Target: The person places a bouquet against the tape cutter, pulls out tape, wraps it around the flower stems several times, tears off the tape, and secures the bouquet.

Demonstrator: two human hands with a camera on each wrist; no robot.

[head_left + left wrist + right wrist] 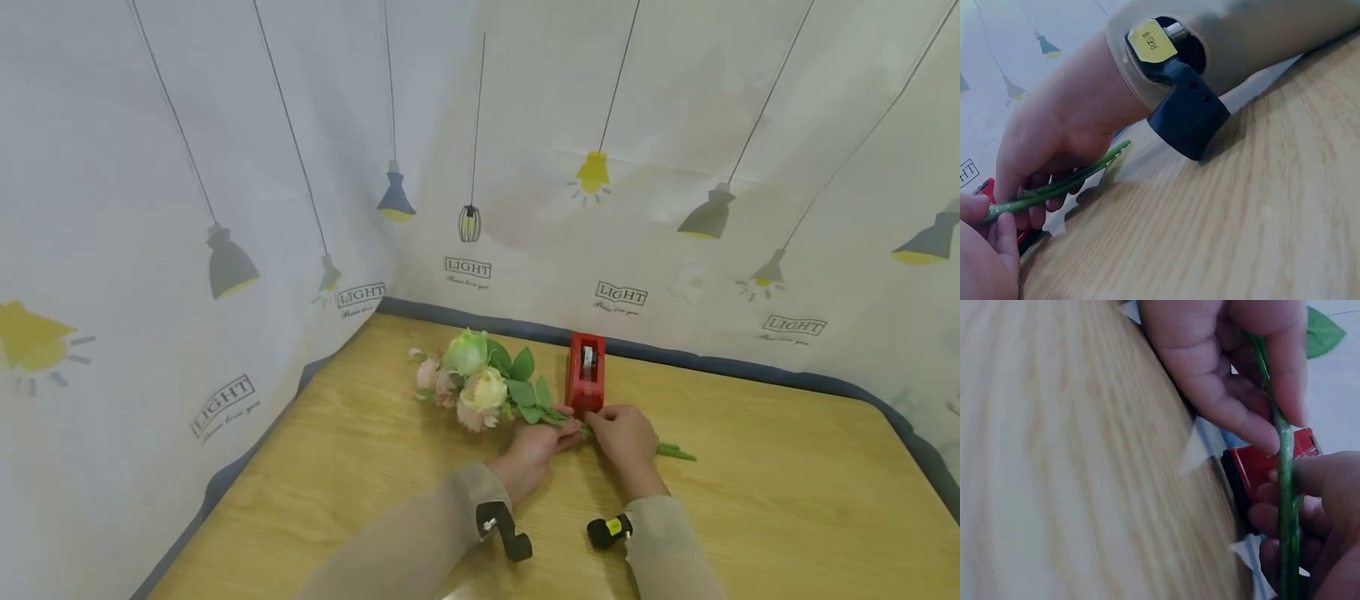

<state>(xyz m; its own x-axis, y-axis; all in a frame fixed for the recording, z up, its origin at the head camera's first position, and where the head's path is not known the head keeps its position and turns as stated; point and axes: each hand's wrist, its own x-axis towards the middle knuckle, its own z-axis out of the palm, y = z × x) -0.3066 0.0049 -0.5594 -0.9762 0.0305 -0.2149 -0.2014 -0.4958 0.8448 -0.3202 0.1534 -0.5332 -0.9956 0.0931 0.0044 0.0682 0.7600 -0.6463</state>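
Observation:
A bouquet of artificial flowers (480,387), cream, greenish and pale pink with green leaves, lies toward the left in the head view. Its green stems (677,452) run right through both hands. My left hand (534,452) holds the stems below the leaves, thumb on one side and fingers on the other. Just to the right, my right hand (626,435) grips the same stems (1285,481) with thumb and curled fingers. A shiny band, like clear tape, shows on the stems between the hands. Close behind the hands stands a red tape dispenser (576,379) with a roll in it.
The wooden table (787,467) meets a pale curtain (525,108) printed with lamps at the back and left. A dark blue edging (480,321) runs along the table's far side. Black camera mounts (502,529) sit on both wrists.

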